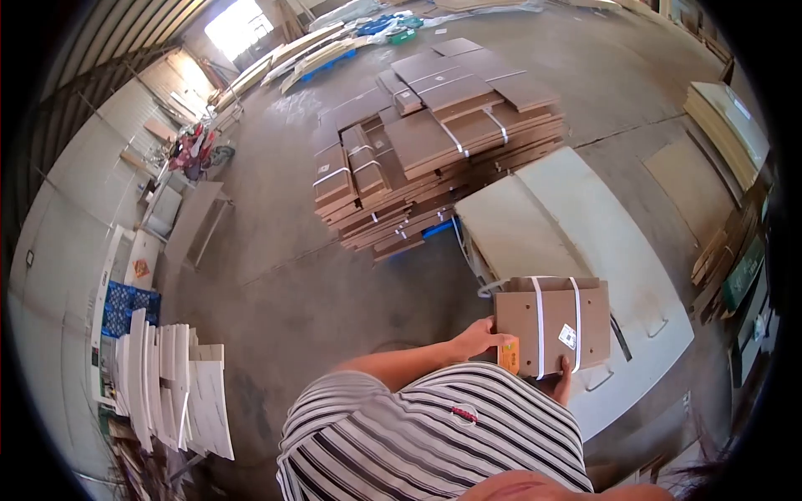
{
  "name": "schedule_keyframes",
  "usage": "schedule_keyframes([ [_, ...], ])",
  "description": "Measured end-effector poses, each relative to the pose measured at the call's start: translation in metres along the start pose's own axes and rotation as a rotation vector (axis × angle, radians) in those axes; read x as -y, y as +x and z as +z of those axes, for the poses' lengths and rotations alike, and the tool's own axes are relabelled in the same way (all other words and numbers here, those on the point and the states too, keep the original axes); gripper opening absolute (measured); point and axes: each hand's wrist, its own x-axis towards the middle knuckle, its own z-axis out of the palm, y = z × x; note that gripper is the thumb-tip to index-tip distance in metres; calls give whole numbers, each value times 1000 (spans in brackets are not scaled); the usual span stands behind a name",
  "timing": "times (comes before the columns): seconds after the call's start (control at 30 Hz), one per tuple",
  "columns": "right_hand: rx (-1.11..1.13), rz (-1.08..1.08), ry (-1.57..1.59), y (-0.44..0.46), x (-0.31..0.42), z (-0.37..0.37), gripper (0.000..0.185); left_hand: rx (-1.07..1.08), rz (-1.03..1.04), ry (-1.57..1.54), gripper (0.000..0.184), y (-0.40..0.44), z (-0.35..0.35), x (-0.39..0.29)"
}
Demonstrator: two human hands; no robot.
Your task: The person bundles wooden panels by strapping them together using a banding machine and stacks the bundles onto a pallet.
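A strapped bundle of brown boards [553,321] is before me at the near end of the white table. Two white straps run round it, and a white printed label [568,336] sits on its face. My left hand [478,339] grips the bundle's left edge, thumb over the front. Just below that thumb is an orange label or small packet [509,356]; I cannot tell which. At the bottom edge my right hand [563,382] is closed on the bundle, partly hidden behind it and my striped shirt.
The white table [622,250] has metal handles on its top. Beyond it stands a tall stack of strapped brown board bundles [443,138] on a blue pallet. White panels [171,388] lean at the left, and more boards [728,125] are piled at the right.
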Motion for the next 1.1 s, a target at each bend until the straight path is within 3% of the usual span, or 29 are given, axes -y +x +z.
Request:
schedule_keyframes([
  [0.07,8,-50,-80,1,-21,21,64,105,249,114,49,3,-25,-1],
  [0.2,-93,-80,-232,8,-73,55,75,178,250,170,51,-15,-75,-28],
  [0.3,107,-104,-54,32,-110,103,69,156,304,176,53,-36,-122,-51],
  [0.4,183,-153,-97,61,-124,107,66,124,300,198,54,-57,-150,-58],
  [0.5,203,-239,-170,79,-122,159,66,122,368,160,58,-64,-169,-73],
  [0.63,227,-254,-290,126,-101,195,67,128,233,251,56,-64,-197,-99],
  [0.7,253,-260,-354,155,-94,226,66,326,197,-42,48,-42,-229,-94],
  [0.73,261,-262,-355,174,-88,237,66,244,148,-66,44,-30,-256,-95],
  [0.77,281,-209,-388,192,-84,243,66,161,93,-95,41,-20,-285,-93],
  [0.83,398,-132,-422,232,-78,271,65,135,359,-511,48,-1,-335,-96],
  [0.93,476,-36,-489,276,-83,323,61,-25,294,-624,60,16,-350,-147],
  [0.97,483,15,-531,291,-84,336,62,69,287,-506,74,3,-338,-185],
  [1.1,496,170,-596,355,-100,377,61,19,271,-350,75,21,-370,-197],
])
